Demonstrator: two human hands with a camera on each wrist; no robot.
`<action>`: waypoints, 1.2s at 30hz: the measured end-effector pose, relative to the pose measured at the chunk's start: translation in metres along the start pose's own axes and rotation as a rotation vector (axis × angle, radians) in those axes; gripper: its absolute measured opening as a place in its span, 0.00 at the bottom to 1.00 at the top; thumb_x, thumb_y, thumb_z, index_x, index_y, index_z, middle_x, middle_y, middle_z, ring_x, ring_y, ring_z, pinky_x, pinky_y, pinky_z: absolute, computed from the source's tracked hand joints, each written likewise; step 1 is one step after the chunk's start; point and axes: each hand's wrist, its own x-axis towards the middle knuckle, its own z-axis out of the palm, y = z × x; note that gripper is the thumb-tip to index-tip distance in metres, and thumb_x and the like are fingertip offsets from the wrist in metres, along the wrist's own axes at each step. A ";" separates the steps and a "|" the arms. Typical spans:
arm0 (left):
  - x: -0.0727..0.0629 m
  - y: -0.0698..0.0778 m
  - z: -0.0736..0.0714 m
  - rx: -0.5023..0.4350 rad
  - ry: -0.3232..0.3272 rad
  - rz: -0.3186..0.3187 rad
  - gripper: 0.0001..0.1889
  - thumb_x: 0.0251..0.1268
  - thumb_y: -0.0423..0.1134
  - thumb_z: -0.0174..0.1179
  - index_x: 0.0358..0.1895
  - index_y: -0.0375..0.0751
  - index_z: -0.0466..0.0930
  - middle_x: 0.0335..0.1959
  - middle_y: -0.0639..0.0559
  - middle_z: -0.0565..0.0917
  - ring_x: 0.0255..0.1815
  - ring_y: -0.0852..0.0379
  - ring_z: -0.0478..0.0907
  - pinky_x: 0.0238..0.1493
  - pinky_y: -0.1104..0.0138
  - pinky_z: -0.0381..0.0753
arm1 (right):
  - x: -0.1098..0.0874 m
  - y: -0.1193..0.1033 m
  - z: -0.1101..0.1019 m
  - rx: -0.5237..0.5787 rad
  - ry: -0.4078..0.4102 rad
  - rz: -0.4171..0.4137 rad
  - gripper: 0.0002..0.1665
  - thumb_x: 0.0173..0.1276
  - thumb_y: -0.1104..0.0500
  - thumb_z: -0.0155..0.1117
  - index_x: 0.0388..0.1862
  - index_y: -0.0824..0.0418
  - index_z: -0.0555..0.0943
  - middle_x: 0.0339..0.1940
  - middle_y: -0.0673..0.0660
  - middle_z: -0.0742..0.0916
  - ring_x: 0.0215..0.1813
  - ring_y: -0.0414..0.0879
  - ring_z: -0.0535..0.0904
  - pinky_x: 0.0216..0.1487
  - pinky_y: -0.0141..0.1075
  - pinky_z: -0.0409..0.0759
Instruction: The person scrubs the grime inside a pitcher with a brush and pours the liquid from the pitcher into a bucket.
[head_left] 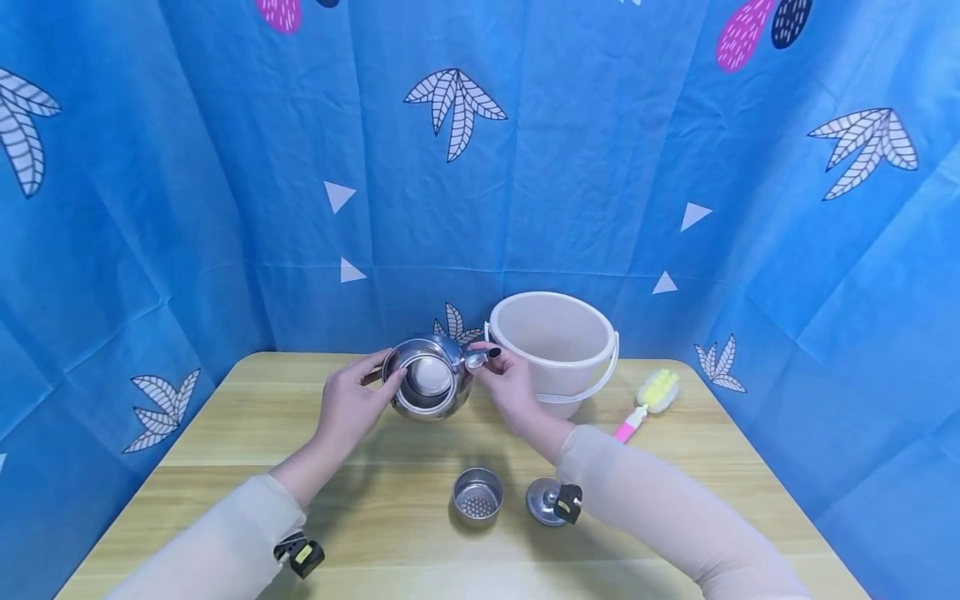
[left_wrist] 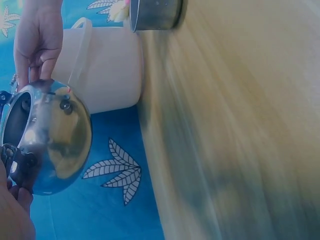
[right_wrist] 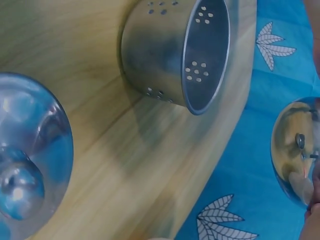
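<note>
A shiny steel teapot (head_left: 429, 377) is held up above the table, tilted so its open mouth faces the head view. My left hand (head_left: 354, 402) grips it on the left, thumb at the rim and fingers behind by the handle. On the other side my right hand (head_left: 513, 387) holds it at the short spout, with some fingers hidden behind. The teapot's rounded body (left_wrist: 65, 142) shows in the left wrist view. Below on the table stand a perforated steel strainer basket (head_left: 477, 497) and, right of it, the round teapot lid (head_left: 542, 502), knob up, partly covered by the right wrist camera.
A white bucket (head_left: 555, 367) with its handle hanging down in front stands behind my right hand. To its right lies a yellow-headed brush (head_left: 656, 392) with a pink handle. Blue patterned cloth (head_left: 450, 208) encloses the wooden table (head_left: 405, 542) at the back and sides.
</note>
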 end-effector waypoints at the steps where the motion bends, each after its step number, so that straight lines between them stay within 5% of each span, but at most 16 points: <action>1: -0.001 0.000 0.000 0.000 -0.006 -0.006 0.19 0.59 0.35 0.73 0.53 0.34 0.86 0.49 0.39 0.87 0.46 0.45 0.87 0.48 0.58 0.86 | 0.000 0.002 0.000 -0.005 0.001 0.005 0.17 0.63 0.77 0.64 0.51 0.77 0.80 0.49 0.68 0.88 0.48 0.41 0.85 0.57 0.34 0.81; 36: -0.025 -0.011 -0.016 0.054 -0.117 -0.207 0.20 0.63 0.44 0.70 0.55 0.37 0.85 0.50 0.41 0.87 0.49 0.47 0.86 0.44 0.63 0.87 | -0.016 0.018 0.013 0.063 -0.046 0.216 0.21 0.64 0.76 0.62 0.56 0.79 0.76 0.39 0.59 0.90 0.37 0.38 0.83 0.45 0.30 0.82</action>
